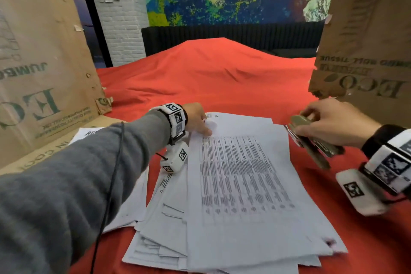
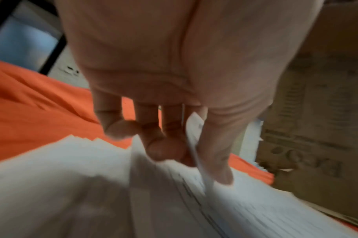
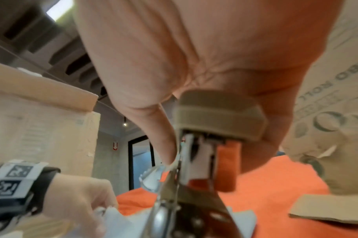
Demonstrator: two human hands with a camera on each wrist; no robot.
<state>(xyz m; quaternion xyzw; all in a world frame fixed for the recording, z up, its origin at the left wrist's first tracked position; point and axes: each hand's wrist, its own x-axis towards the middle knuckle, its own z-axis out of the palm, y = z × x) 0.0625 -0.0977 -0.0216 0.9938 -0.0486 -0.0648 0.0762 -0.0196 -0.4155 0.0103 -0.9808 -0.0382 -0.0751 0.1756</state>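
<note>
left hand (image 1: 195, 119) pinching far-left corner of top sheets (image 1: 240, 173) on paper stack (image 1: 160, 240) | right hand (image 1: 333, 124) curled round olive stapler (image 1: 311, 142), just beside far-right corner, long axis diagonal, mouth toward sheets | red-clothed worktop (image 1: 211, 87)

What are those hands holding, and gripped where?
Right hand grips a stapler round its upper arm; left hand pinches the top sheet at its far corner.

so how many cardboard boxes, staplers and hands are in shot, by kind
brown printed cardboard boxes: 2
olive metal stapler: 1
hands: 2 (left hand pinches a white printed sheet; right hand holds the stapler)
total: 5
</note>
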